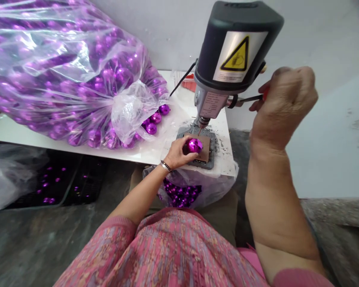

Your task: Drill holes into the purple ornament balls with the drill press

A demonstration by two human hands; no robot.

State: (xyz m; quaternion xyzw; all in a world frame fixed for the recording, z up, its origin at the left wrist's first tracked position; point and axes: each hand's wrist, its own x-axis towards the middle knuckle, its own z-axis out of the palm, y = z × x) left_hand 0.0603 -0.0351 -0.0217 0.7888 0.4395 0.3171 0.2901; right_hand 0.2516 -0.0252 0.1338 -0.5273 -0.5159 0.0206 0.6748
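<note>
Between the thumb and fingers of my left hand (178, 154) is a shiny purple ball (195, 145). It sits over a brown board (206, 148) on the grey base (211, 162) of a small drill press (211, 101). The thin drill bit (200, 130) points down close above the ball; whether they touch I cannot tell. My right hand (284, 105) is raised at the right, its fingers wrapped around the red-tipped feed lever (253, 98) of the press.
A large clear bag (74, 75) full of purple balls covers the left of the white table (227, 169). Loose purple balls (151, 128) lie by its mouth. An open plastic bag (218, 184) with purple balls hangs at the front edge. Dark shavings surround the base. A red basket (189, 83) stands behind.
</note>
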